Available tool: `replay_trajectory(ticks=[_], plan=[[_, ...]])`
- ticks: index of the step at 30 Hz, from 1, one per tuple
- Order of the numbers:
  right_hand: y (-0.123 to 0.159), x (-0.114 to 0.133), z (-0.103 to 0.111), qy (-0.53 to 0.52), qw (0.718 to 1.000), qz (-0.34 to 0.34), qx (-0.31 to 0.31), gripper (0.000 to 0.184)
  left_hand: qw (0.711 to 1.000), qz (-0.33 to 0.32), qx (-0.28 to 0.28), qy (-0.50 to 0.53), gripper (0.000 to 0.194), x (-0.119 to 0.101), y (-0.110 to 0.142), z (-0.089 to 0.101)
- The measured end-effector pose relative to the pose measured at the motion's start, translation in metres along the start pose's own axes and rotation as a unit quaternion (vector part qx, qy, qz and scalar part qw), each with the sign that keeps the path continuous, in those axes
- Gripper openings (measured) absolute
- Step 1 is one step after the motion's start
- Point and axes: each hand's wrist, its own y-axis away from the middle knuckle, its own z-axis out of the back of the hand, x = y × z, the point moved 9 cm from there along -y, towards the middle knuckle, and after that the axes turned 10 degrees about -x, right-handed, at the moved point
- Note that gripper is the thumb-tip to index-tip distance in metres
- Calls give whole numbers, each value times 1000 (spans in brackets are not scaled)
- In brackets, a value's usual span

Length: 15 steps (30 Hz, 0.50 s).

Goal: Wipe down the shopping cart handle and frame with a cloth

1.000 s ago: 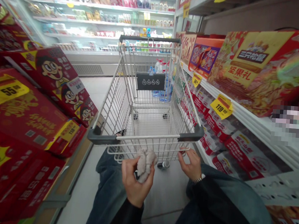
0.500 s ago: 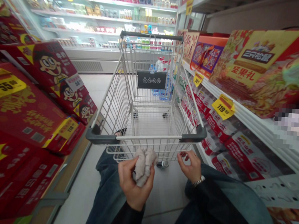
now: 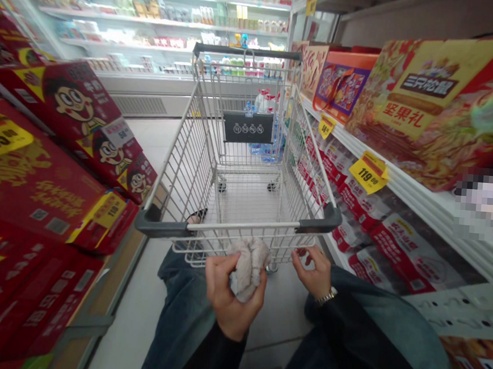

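A grey-white cloth (image 3: 247, 269) is bunched up in my left hand (image 3: 234, 303), with the fingers and thumb closed around it. The cloth is against the wire front of the shopping cart (image 3: 243, 226), below its top rail. At the right of that same wire panel, my right hand (image 3: 314, 272) has its fingers curled at the lower wires, with thumb and fingertips pinched there. The cart's wire basket stretches away from me, with grey plastic corner pieces and a dark sign panel (image 3: 248, 129) at its far end.
Red gift boxes (image 3: 78, 91) are stacked close on the left. To the right, a shelf (image 3: 405, 168) carries gift boxes (image 3: 423, 102) above packs of bottled water (image 3: 407, 248). A refrigerated display (image 3: 155, 46) stands behind the cart. My knees flank the cart's near end.
My left hand and the cloth have shifted slightly to the right along the wires. The right hand stays in place. The view has moved a little.
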Motion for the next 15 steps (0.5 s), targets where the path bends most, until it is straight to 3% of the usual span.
replay_trajectory(ticks=[4, 10, 15], plan=[[0, -1, -1, 0, 1000, -4, 2, 6, 999, 0, 36, -6, 35, 4, 9, -7], [1, -3, -1, -6, 1000, -10, 0, 4, 1000, -1, -5, -16, 43, -1, 0, 2], [0, -4, -1, -9, 1000, -18, -1, 6, 999, -21, 37, -5, 38, 1, 13, -12]])
